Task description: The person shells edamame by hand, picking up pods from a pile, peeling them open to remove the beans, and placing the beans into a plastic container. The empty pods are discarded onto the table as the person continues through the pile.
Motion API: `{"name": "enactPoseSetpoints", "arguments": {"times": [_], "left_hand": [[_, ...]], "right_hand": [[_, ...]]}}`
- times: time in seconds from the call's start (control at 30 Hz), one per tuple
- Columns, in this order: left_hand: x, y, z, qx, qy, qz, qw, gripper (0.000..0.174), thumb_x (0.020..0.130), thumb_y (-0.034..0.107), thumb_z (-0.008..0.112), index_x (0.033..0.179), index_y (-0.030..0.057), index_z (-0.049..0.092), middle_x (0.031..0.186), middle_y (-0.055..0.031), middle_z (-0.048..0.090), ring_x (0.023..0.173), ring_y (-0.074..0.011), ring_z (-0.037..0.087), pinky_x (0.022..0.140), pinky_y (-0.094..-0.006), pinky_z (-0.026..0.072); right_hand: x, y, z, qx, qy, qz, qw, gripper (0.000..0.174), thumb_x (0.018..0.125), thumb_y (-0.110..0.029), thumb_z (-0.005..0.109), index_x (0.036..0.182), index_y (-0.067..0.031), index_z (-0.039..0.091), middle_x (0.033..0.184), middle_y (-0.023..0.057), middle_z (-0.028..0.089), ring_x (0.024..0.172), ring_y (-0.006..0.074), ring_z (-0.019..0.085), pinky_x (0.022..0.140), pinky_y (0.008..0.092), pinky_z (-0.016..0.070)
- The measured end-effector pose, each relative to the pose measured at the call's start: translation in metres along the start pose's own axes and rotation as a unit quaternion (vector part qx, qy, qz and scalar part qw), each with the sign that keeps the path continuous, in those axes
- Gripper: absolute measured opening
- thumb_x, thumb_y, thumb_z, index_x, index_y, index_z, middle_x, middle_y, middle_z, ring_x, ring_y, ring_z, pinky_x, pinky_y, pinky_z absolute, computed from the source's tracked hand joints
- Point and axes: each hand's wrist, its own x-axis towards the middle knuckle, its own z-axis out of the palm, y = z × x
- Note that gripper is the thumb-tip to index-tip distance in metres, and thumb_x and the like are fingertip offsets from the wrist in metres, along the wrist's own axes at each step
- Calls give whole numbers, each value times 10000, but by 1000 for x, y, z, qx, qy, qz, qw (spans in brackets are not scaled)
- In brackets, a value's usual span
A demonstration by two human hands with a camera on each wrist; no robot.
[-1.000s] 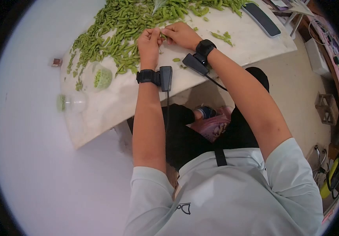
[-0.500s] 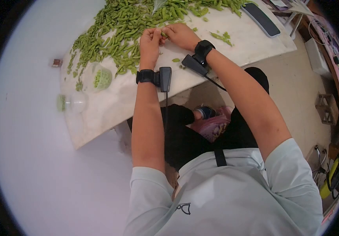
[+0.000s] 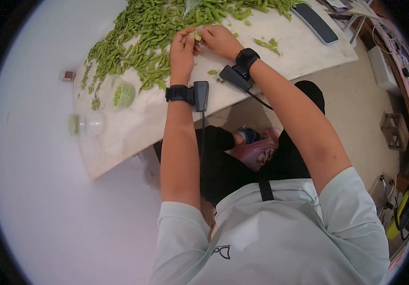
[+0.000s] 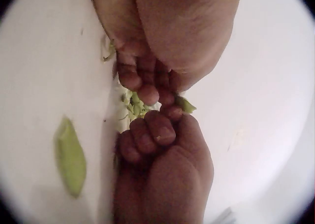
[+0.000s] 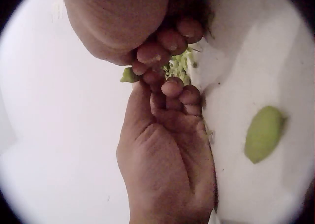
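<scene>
Shelling looks partway along, with much left. Left hand (image 3: 182, 54) and right hand (image 3: 224, 43) meet over the near edge of the pile, thumbs and fingers curled, both pinching one pod (image 4: 187, 105) between them; its green tip sticks out past the fingertips. Can't tell if this pod is already split or emptied. Done, as far as shown: loose light-green beans (image 3: 117, 96) sit inside the clear tub (image 3: 128, 95) on the surface (image 3: 304, 59), on the person's left. Tub is only partly filled, by the look of it; exact level unclear. Left: a big spread of pods (image 3: 152, 28) covers the far side of the surface; they look mostly whole, though some may be empty shells, too small to tell. One loose pod (image 3: 212, 72) lies apart, nearer the body, and a small cluster (image 3: 272, 46) sits off to the right.
</scene>
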Motion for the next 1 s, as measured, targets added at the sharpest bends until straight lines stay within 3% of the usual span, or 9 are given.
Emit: {"name": "enactPoseSetpoints", "arguments": {"times": [0.3, 0.37, 0.47, 0.57, 0.67, 0.77, 1.0], "left_hand": [[2, -1, 0, -18, 20, -7, 1000, 270, 932, 180, 511, 1138, 8, 536, 762, -12, 544, 632, -83, 481, 569, -231, 387], [3, 0, 0, -15, 32, -1, 999, 277, 932, 182, 512, 1148, 10, 540, 757, -10, 544, 632, -80, 477, 571, -231, 389], [-1, 3, -1, -28, 38, -15, 999, 283, 931, 183, 516, 1155, 14, 551, 740, -7, 541, 634, -77, 474, 572, -230, 390], [0, 3, -4, -51, 24, -30, 998, 290, 929, 185, 523, 1156, 9, 561, 723, -6, 540, 634, -76, 473, 575, -226, 390], [2, -5, -6, -86, 31, -13, 996, 256, 904, 190, 566, 1082, 8, 593, 729, 4, 559, 623, -65, 488, 568, -214, 395], [5, -11, -9, -94, 55, 0, 994, 212, 885, 195, 597, 982, 7, 607, 722, 6, 568, 610, -65, 498, 563, -209, 397], [5, -12, -12, -134, 36, -41, 989, 166, 905, 161, 560, 822, 18, 553, 726, -34, 555, 634, -117, 498, 590, -243, 393]], "right_hand": [[-9, -2, -2, 82, -5, 53, 995, 413, 902, -341, 455, 752, 14, 601, 639, 118, 605, 596, 238, 591, 607, 354, 464], [-3, -1, 1, 143, -12, 50, 988, 403, 898, -340, 468, 738, 5, 603, 629, 98, 605, 576, 206, 585, 584, 337, 462], [-3, 2, 3, 116, -14, 14, 993, 398, 896, -350, 479, 732, -10, 608, 624, 75, 609, 565, 180, 581, 565, 320, 462], [-3, 3, 0, 114, -61, 16, 991, 301, 939, -305, 469, 809, -54, 574, 646, -10, 546, 564, 70, 483, 534, 229, 406], [-4, 1, 1, 120, -65, 2, 991, 295, 935, -306, 478, 821, -54, 579, 655, -10, 554, 565, 72, 487, 541, 228, 416], [-4, -4, -1, 149, -47, 14, 988, 320, 882, -323, 515, 814, -29, 620, 664, 52, 622, 557, 147, 568, 549, 289, 459], [-2, 2, 2, 115, -37, -15, 993, 304, 869, -315, 550, 823, -24, 627, 671, 52, 623, 578, 130, 572, 552, 275, 459]]}}
